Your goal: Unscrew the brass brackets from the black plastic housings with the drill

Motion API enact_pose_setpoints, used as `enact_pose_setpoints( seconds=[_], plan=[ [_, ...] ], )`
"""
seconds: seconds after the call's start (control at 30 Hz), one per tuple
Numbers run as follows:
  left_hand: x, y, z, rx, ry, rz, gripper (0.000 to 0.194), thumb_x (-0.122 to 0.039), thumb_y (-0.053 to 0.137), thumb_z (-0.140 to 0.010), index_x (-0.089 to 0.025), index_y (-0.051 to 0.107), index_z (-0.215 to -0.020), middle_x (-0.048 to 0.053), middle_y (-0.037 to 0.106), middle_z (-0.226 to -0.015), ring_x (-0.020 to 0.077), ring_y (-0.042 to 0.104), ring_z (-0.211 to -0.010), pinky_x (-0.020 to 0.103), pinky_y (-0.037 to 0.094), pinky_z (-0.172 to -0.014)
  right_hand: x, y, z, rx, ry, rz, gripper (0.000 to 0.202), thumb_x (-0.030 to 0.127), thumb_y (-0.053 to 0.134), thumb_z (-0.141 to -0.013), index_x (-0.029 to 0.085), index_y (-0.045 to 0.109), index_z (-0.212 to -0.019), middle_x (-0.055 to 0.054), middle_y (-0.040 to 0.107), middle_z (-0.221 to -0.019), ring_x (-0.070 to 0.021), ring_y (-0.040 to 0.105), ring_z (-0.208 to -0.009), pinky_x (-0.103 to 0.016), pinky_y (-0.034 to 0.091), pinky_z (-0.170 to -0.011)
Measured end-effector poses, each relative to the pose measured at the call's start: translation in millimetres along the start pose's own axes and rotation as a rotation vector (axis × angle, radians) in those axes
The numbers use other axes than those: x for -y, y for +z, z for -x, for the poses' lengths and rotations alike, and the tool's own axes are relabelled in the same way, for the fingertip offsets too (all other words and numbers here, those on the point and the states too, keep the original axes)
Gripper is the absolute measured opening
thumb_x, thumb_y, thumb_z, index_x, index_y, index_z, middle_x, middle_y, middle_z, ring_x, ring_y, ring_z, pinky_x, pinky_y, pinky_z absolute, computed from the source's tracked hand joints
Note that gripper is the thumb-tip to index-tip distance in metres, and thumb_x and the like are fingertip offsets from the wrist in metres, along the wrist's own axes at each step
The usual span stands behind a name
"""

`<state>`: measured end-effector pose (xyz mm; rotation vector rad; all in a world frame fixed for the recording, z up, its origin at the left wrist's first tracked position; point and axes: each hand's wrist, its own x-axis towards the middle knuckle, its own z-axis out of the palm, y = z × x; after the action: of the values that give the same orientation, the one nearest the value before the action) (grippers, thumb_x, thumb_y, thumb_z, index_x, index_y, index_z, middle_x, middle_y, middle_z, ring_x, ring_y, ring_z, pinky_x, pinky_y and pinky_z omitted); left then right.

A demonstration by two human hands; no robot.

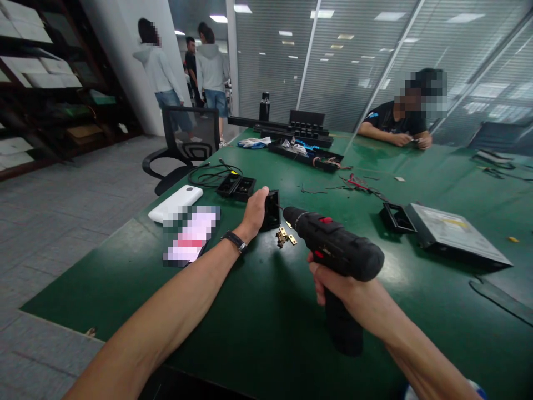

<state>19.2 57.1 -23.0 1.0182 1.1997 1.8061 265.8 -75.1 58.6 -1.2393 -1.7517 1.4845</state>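
Note:
My right hand (333, 278) is wrapped round the handle of a black cordless drill (337, 241) with red switches. The drill's tip points left at a small black box (272, 211), which stands tilted on its side with its open face toward the drill. My left hand (253, 214) grips that box from the left, thumb on top. Whether the bit touches the box is too small to tell. Small brass-coloured plates (292, 239) and dark little pieces lie just below the box on the green table (250, 311).
Left of my hands lie a white power bank (175, 204), a phone (194, 236), black boxes (244, 189) and a coiled cable. At right are another black box (397, 218) and a flat metal-topped case (458, 230). Across the table sits a person (395, 122); an office chair (189, 139) stands left.

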Motion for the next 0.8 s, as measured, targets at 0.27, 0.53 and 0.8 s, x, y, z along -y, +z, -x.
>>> enact_pose_setpoints(
  seconds=[0.27,0.53,0.8],
  plan=[
    [5.8,-2.4,-5.5,-0.009,0.031,-0.035,0.050,-0.067,0.068,-0.101,-0.024,0.056,-0.078,0.003,0.065,-0.080,0.0241,0.066,-0.086,0.038,0.057,-0.085,-1.8,-0.8,-2.7,0.011,-0.054,0.036,0.019,0.042,0.067,-0.101,0.023,0.064,-0.101,0.003,0.066,-0.063,-0.0187,0.063,-0.055,-0.034,0.049,-0.060],
    [7.1,-4.6,-6.3,0.027,0.018,-0.031,0.047,-0.065,0.063,-0.103,-0.024,0.057,-0.081,0.003,0.064,-0.081,0.0229,0.063,-0.082,0.037,0.056,-0.080,-1.8,0.0,-1.7,0.010,-0.065,0.030,0.015,0.038,0.066,-0.100,0.023,0.064,-0.098,0.004,0.066,-0.065,-0.0175,0.063,-0.055,-0.034,0.051,-0.061],
    [6.1,-4.3,-6.0,0.038,0.030,-0.019,0.046,-0.064,0.063,-0.103,-0.024,0.056,-0.081,0.002,0.063,-0.082,0.0214,0.061,-0.078,0.037,0.056,-0.078,0.1,0.5,-2.2,0.002,-0.081,0.011,0.016,0.037,0.069,-0.099,0.023,0.063,-0.094,0.004,0.065,-0.063,-0.0167,0.063,-0.054,-0.032,0.051,-0.058]
  ],
)
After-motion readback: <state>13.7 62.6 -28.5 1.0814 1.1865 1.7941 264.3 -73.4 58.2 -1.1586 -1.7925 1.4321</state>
